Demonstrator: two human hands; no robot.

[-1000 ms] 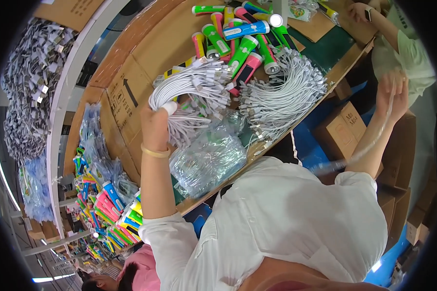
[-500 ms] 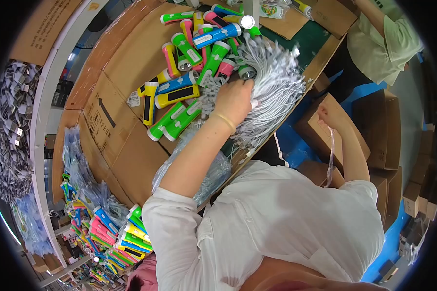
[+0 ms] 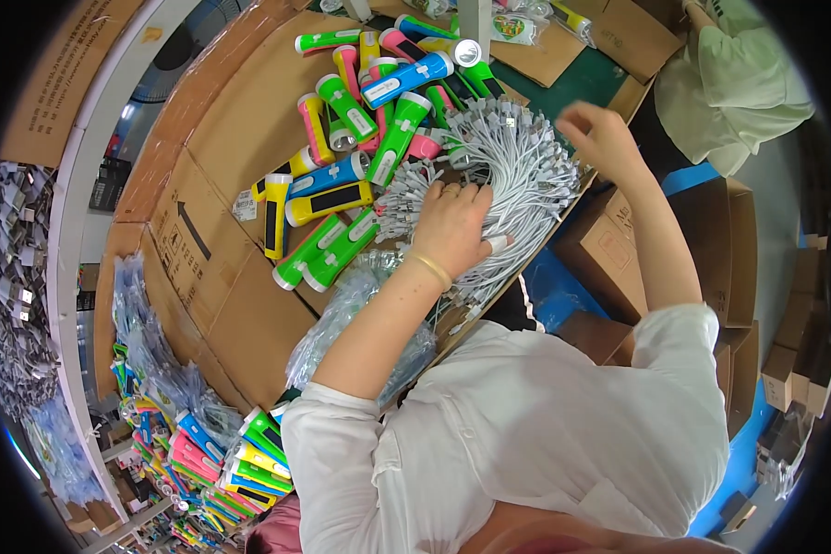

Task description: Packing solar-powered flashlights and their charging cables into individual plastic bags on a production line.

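Observation:
A thick bundle of white USB cables (image 3: 526, 198) lies across the table edge in front of me, its many plugs fanned out at both ends. My left hand (image 3: 452, 222) grips it at the near left side, with the fingers curled over the cables. A white wrap shows on one digit of that hand. My right hand (image 3: 600, 138) is raised just beyond the bundle's right side, fingers loosely bent, apart from the cables and with nothing visible in it. Several coloured flashlights (image 3: 402, 134) lie heaped to the left of the bundle.
Clear plastic bags (image 3: 360, 319) lie by my left forearm. Cardboard (image 3: 240, 240) covers the table at left, with more flashlights (image 3: 258, 462) below it. Open cartons (image 3: 609, 249) stand on the floor at right. A co-worker's pale green clothing (image 3: 729, 88) shows at far right.
My right hand has risen from beside the carton to the bundle's right side; the pale strip hanging from it no longer shows there. The cables, blurred before, now lie still under my left hand.

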